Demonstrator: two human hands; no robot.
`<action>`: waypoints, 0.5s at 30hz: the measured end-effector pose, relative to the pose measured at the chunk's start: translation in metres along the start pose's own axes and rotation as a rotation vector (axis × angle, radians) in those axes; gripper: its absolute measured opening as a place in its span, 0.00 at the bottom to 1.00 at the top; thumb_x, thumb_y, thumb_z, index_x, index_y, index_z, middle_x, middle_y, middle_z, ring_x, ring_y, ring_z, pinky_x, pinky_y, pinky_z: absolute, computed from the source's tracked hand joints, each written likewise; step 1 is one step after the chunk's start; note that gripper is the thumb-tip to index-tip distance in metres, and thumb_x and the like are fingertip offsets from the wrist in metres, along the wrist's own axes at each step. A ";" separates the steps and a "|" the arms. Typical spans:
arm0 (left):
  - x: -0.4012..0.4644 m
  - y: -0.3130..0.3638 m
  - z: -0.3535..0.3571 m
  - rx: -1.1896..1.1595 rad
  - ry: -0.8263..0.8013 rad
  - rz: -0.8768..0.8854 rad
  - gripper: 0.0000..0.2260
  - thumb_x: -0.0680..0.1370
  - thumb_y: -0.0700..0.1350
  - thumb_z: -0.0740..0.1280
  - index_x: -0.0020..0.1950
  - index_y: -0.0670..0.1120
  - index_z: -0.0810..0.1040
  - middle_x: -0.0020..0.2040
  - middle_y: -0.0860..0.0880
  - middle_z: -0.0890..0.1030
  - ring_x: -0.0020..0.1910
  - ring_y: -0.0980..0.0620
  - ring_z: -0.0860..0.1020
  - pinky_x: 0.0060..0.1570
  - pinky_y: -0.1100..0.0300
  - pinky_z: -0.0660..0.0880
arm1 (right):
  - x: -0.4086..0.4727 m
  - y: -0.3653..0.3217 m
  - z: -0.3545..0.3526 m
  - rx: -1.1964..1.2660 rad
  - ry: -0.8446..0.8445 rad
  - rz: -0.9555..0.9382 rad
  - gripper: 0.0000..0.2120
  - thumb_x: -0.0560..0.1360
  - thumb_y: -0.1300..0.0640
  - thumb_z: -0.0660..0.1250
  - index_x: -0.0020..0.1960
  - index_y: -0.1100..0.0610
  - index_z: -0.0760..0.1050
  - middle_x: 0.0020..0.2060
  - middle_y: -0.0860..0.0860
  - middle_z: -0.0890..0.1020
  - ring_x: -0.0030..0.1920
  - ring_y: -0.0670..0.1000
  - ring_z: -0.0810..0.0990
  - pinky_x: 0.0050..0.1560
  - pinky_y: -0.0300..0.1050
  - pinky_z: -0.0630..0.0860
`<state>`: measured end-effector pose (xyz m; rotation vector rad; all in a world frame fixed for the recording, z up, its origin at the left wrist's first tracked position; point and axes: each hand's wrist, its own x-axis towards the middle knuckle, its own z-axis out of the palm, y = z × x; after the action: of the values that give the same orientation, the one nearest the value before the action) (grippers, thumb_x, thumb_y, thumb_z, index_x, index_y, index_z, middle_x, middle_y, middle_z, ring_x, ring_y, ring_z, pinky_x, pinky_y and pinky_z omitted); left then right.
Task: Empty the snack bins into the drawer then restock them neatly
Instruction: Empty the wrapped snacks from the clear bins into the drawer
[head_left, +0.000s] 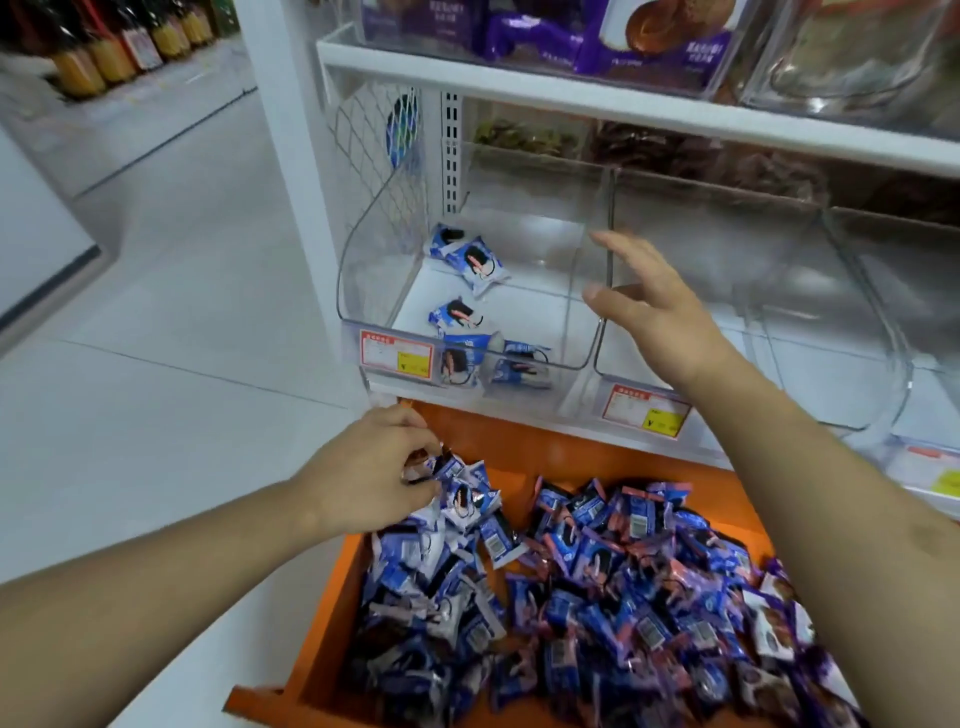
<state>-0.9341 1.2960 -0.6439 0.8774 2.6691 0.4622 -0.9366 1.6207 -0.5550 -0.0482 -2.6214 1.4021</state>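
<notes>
Left hand (374, 467) at the rear left corner of the pulled-out orange drawer (311, 644), fingers (421, 447) curled, pinching a few small blue-and-white wrapped snack packets (462, 499) just above the pile. Drawer heaped with blue, white and purple packets (623, 597). Right hand (644, 306) raised in front of the divider between two clear plastic bins, fingers spread wide, holding nothing; contact with the bin cannot be told. Left clear bin (363, 291) on the white shelf (519, 415) holds five loose blue packets (480, 262). Right clear bin (831, 312) looks bare inside. Red-and-yellow price tags (397, 353) on the bin fronts. Purple snack packs (545, 36) in the bins on the shelf above.
</notes>
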 end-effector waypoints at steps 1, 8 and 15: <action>-0.002 0.005 -0.010 -0.030 0.042 0.008 0.17 0.75 0.61 0.70 0.61 0.58 0.81 0.57 0.61 0.75 0.59 0.60 0.75 0.63 0.57 0.75 | -0.001 -0.001 0.000 -0.007 0.005 0.007 0.25 0.81 0.46 0.70 0.75 0.32 0.69 0.81 0.39 0.60 0.63 0.42 0.78 0.54 0.25 0.71; -0.016 0.026 -0.088 -0.281 0.499 0.078 0.12 0.78 0.53 0.68 0.61 0.60 0.81 0.56 0.65 0.78 0.59 0.61 0.76 0.56 0.69 0.71 | 0.007 -0.028 -0.003 -0.520 0.066 -0.181 0.30 0.78 0.46 0.71 0.78 0.40 0.68 0.80 0.47 0.64 0.78 0.51 0.59 0.77 0.48 0.57; -0.005 -0.023 -0.078 -0.045 0.312 0.060 0.25 0.80 0.67 0.56 0.77 0.73 0.60 0.79 0.69 0.61 0.79 0.68 0.51 0.81 0.52 0.51 | 0.059 -0.078 0.060 -0.477 -0.407 -0.134 0.24 0.77 0.44 0.74 0.72 0.38 0.74 0.74 0.41 0.71 0.73 0.44 0.70 0.71 0.43 0.68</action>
<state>-0.9708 1.2593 -0.5811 0.9416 2.9028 0.7240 -1.0004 1.5345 -0.5149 0.3847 -3.1617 0.7806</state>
